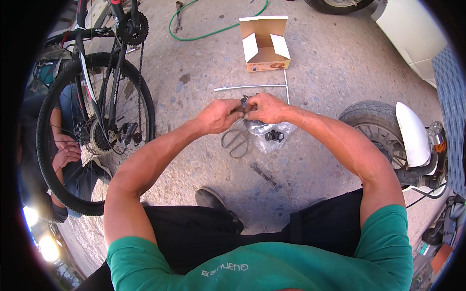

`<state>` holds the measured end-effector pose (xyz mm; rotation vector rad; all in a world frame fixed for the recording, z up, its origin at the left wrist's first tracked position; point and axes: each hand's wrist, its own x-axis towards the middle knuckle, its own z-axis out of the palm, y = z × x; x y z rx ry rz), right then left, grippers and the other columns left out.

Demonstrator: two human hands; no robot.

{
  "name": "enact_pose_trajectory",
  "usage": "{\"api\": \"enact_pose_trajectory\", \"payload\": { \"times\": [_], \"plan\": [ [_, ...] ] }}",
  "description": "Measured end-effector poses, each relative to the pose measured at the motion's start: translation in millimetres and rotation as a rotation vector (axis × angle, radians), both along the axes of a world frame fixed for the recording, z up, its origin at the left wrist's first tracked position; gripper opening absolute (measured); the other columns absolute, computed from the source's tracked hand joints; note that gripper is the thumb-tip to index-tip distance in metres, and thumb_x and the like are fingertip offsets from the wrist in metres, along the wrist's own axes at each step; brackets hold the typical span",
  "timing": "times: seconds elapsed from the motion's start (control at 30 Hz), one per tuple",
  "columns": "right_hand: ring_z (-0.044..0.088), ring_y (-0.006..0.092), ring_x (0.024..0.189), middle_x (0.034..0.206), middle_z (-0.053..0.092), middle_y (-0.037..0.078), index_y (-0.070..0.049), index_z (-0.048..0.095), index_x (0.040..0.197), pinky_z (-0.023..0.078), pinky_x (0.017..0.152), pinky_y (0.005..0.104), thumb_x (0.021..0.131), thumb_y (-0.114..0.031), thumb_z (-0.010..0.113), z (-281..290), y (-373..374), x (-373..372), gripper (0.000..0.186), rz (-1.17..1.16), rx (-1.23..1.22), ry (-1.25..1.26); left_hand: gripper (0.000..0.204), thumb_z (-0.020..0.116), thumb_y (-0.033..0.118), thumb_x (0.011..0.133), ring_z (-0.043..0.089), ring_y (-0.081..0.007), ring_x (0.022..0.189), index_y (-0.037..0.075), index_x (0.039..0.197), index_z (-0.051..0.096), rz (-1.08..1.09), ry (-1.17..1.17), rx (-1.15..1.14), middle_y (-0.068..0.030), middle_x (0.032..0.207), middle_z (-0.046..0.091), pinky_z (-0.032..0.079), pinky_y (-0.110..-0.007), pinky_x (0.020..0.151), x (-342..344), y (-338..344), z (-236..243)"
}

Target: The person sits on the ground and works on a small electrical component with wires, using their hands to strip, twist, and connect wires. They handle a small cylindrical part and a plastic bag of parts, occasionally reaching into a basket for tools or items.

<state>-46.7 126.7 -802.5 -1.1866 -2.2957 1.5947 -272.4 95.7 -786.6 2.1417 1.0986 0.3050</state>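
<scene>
In the middle of the view my left hand [222, 115] and my right hand [266, 107] meet above the concrete floor, fingers pinched together. Between the fingertips is a small dark part [244, 101]; its kind is mostly hidden by the fingers. Just under my right hand, a shiny silvery part [261, 129] lies on a clear plastic bag [267, 145]. Small black pieces [274, 136] rest on that plastic. Scissors [235, 143] with dark loop handles lie below my left hand. A long T-shaped metal wrench [252, 87] lies beyond both hands.
An open cardboard box [268, 66] stands farther off. A small wrench [265, 175] lies nearer my feet. At left stands a bicycle [104, 131], with another person's hands [66, 150] behind its wheel. A scooter wheel [371, 119] is at right; a green hose [213, 35] curves at the back.
</scene>
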Motion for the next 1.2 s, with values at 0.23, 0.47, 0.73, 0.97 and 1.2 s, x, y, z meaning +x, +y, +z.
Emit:
{"api": "enact_pose_trajectory", "payload": {
  "times": [0.23, 0.47, 0.73, 0.97, 1.2],
  "plan": [
    [0.071, 0.0240, 0.088, 0.093, 0.075, 0.013, -0.001, 0.073, 0.098, 0.054, 0.082, 0.0367, 0.084, -0.023, 0.075, 0, 0, -1, 0.026, -0.004, -0.008, -0.003, 0.034, 0.058, 0.033, 0.101, 0.057, -0.0159, 0.050, 0.001, 0.092, 0.064, 0.456, -0.322, -0.921, -0.0090, 0.068, 0.062, 0.046, -0.029, 0.048, 3, -3, -5],
    [0.068, 0.0164, 0.082, 0.090, 0.074, 0.009, 0.000, 0.073, 0.099, 0.054, 0.077, 0.0329, 0.085, -0.021, 0.076, -10, 6, 4, 0.026, -0.045, -0.131, 0.063, 0.028, 0.070, 0.028, 0.094, 0.065, -0.0172, 0.068, 0.003, 0.106, 0.064, 0.261, 0.025, 0.001, -0.0091, 0.089, 0.067, 0.053, -0.034, 0.060, -5, 0, 3],
    [0.058, 0.0097, 0.065, 0.074, 0.065, 0.002, 0.001, 0.070, 0.093, 0.046, 0.059, 0.0286, 0.089, -0.017, 0.075, -11, 5, 5, 0.019, -0.026, -0.286, 0.127, 0.019, 0.072, 0.014, 0.085, 0.066, -0.0321, 0.088, 0.010, 0.102, 0.064, -0.253, 0.178, 0.471, -0.0082, 0.098, 0.065, 0.054, -0.044, 0.076, -1, 5, 1],
    [0.058, 0.0095, 0.065, 0.075, 0.065, 0.002, 0.001, 0.070, 0.092, 0.047, 0.059, 0.0286, 0.090, -0.015, 0.074, -11, 4, 8, 0.017, -0.072, -0.302, 0.146, 0.018, 0.063, 0.023, 0.097, 0.066, -0.0249, 0.073, 0.006, 0.091, 0.064, 0.097, -0.035, -0.126, -0.0096, 0.082, 0.066, 0.053, -0.038, 0.065, 9, 1, -4],
    [0.065, 0.0131, 0.077, 0.084, 0.072, 0.006, -0.002, 0.073, 0.097, 0.052, 0.070, 0.0322, 0.087, -0.019, 0.075, -8, 7, 9, 0.020, -0.025, -0.137, 0.081, 0.035, 0.054, 0.032, 0.103, 0.059, -0.0148, 0.053, 0.002, 0.089, 0.064, 0.544, -0.357, -1.001, -0.0078, 0.074, 0.065, 0.047, -0.030, 0.048, 13, 2, -6]
  ]
}}
